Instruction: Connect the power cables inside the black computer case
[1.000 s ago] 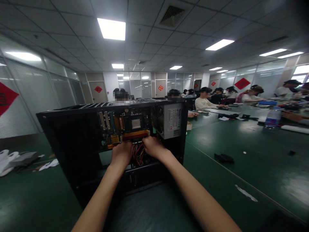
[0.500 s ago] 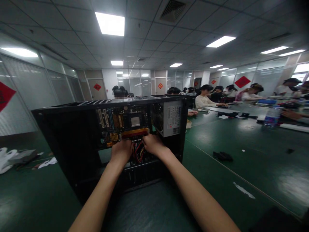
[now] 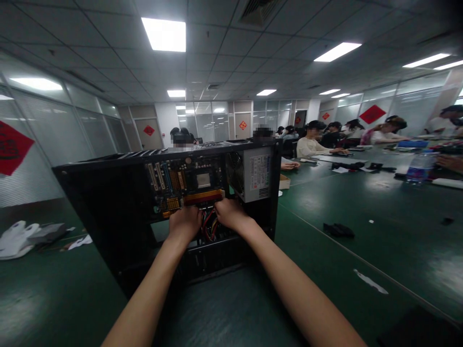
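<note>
In front of me a black computer case (image 3: 97,226) stands upright with its side open. Inside it I see a motherboard (image 3: 193,166) and, at the upper right, a silver power supply (image 3: 258,173). My left hand (image 3: 185,224) and my right hand (image 3: 231,213) reach in below the yellow and red memory slots (image 3: 203,196), one at each end. Both hands are curled closed. Their fingertips are turned away, so whatever they grip is hidden. A bundle of red, yellow and black cables (image 3: 209,226) hangs between them.
The green table (image 3: 311,279) carries a black cloth-like item (image 3: 338,230), a paper strip (image 3: 371,281) and a water bottle (image 3: 417,167) on the right. White plastic bags (image 3: 18,239) and a grey box (image 3: 47,233) lie left. Several people sit farther back along the tables.
My view has turned slightly left, so the case and table items sit a little farther right. Both hands stay at the memory slots with hardly any movement.
</note>
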The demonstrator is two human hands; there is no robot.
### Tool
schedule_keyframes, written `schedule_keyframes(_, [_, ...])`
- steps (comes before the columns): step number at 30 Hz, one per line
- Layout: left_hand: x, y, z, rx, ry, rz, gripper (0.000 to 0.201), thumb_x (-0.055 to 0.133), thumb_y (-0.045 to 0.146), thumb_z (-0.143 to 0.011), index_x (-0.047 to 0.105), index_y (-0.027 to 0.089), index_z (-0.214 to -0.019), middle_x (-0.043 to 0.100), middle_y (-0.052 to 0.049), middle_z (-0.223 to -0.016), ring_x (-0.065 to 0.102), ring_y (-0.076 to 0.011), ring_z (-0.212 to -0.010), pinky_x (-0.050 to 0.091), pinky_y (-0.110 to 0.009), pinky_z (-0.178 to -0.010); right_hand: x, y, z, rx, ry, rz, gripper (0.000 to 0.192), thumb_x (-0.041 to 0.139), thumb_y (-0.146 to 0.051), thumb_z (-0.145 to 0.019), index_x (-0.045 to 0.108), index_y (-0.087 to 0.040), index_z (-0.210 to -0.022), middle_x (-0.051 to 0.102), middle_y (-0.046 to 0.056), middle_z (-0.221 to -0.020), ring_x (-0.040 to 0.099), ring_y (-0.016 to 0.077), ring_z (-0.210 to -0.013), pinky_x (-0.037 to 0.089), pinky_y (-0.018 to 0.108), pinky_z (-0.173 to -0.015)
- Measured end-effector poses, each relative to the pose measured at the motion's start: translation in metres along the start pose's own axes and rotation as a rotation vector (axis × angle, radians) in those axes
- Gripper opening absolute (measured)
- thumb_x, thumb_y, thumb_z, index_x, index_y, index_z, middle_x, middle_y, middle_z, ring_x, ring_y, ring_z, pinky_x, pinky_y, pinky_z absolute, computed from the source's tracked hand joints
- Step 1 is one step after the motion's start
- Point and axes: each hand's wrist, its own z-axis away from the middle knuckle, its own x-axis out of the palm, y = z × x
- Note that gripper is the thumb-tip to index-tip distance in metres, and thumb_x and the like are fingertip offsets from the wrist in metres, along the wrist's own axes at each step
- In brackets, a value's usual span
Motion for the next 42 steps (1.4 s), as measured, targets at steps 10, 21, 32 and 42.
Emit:
schedule_keyframes(10, [0.004,-0.002,-0.008,0.001,-0.006,-0.029,0.045,0.033,0.039,-0.094,0.073,0.019,-0.096,0.073,-0.016,-0.094,0.069,-0.033,-0.087,0.051,-0.041,-0.069,0.0,-0.001,-0.005,0.04,-0.024,-0.007,0.036,0.041,-0.024,-0.092,0.072,-0.012,-0.105,0.07,0.021,-0.103,0.068,0.0308,-0.094,0.051,0.037,-0.077])
schedule_keyframes(21, [0.012,-0.016,0.001,0.113,0.027,0.201,0.038,0.041,0.043,-0.092,0.073,0.023,-0.096,0.073,-0.01,-0.095,0.067,-0.025,-0.089,0.045,-0.031,-0.072,0.002,0.0,0.007,-0.049,-0.014,0.018,0.036,0.042,-0.03,-0.094,0.072,-0.012,-0.104,0.07,0.019,-0.104,0.067,0.0285,-0.097,0.047,0.035,-0.082])
schedule_keyframes(32, [-0.004,-0.018,0.023,0.124,0.083,0.139,0.037,0.037,0.035,-0.094,0.071,0.02,-0.096,0.073,-0.012,-0.095,0.068,-0.0265,-0.09,0.044,-0.031,-0.07,-0.005,0.009,0.019,-0.177,0.108,-0.344,0.033,0.044,-0.032,-0.098,0.072,-0.017,-0.098,0.074,0.007,-0.096,0.067,0.0167,-0.091,0.043,0.023,-0.076])
schedule_keyframes(42, [-0.005,-0.011,0.072,0.065,0.084,0.03,0.055,0.024,0.048,-0.097,0.072,0.025,-0.082,0.074,-0.009,-0.081,0.07,-0.0289,-0.076,0.043,-0.033,-0.06,-0.015,0.014,0.061,-0.16,0.062,-0.1,0.056,0.023,-0.049,-0.101,0.07,-0.021,-0.107,0.072,0.011,-0.106,0.068,0.023,-0.094,0.048,0.029,-0.076])
